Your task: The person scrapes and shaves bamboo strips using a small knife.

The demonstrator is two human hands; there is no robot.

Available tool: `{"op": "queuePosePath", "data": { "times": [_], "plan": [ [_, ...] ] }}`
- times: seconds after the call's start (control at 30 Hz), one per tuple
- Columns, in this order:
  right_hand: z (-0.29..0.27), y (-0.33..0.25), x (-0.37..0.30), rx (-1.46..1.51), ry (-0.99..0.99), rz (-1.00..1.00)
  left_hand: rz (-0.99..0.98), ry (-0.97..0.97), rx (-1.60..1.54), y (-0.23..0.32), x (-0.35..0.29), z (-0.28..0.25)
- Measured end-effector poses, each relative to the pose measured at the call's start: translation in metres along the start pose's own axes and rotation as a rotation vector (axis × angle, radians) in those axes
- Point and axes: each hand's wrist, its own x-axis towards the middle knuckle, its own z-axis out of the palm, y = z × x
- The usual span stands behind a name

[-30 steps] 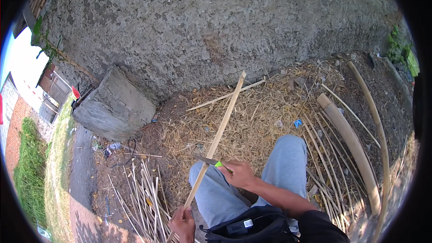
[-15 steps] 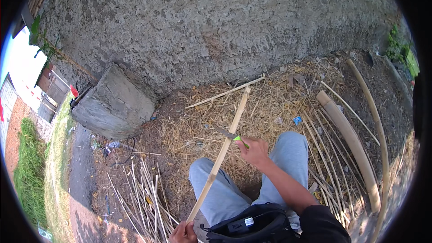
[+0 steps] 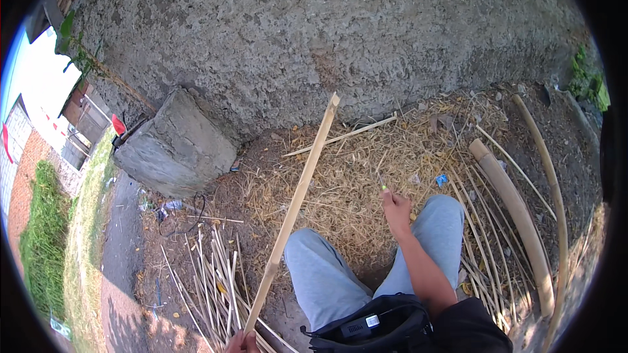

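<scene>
A long, flat bamboo strip (image 3: 294,209) slants up and away in front of my left knee. Its lower end is gripped by my left hand (image 3: 242,342), which the bottom edge of the view partly cuts off. Over by my right knee, my right hand (image 3: 396,209) is closed around a knife (image 3: 384,187) with a bright green handle. Only a bit of that green shows above the fingers, and the blade is thin and hard to make out, pointing away from me. Knife and strip are apart.
Thin bamboo sticks (image 3: 216,281) are heaped at the lower left, with more slats (image 3: 487,242) on the right. Beside those lie a thick bamboo pole (image 3: 517,222) and a curved one (image 3: 546,176). Shavings (image 3: 353,163) cover the ground up to a rough wall (image 3: 327,33). A concrete block (image 3: 176,147) stands left.
My right hand and the knife have come away from the strip, to the right and slightly up. The strip's far end has swung left and upward; my left hand has shifted slightly left.
</scene>
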Motion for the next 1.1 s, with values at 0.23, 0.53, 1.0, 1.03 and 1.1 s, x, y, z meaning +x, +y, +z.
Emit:
{"op": "queuePosePath", "data": {
  "times": [0.23,0.53,1.0,1.03,1.1],
  "plan": [
    [0.003,-0.038,-0.036,-0.224,-0.032,-0.239,0.021,-0.271,-0.323,0.005,0.036,0.060],
    [0.029,-0.065,-0.099,-0.298,-0.366,-0.765,0.097,-0.383,-0.388,0.030,0.039,0.083],
    [0.015,-0.055,-0.039,-0.597,-0.027,-0.513,-0.026,-0.348,-0.120,0.031,0.018,0.088],
    [0.014,-0.051,-0.037,-0.620,-0.046,-0.644,-0.007,-0.353,-0.133,0.029,0.016,0.085],
    [0.014,-0.043,-0.039,-0.644,-0.065,-0.773,-0.040,-0.381,-0.123,0.025,0.011,0.076]
  ]
}}
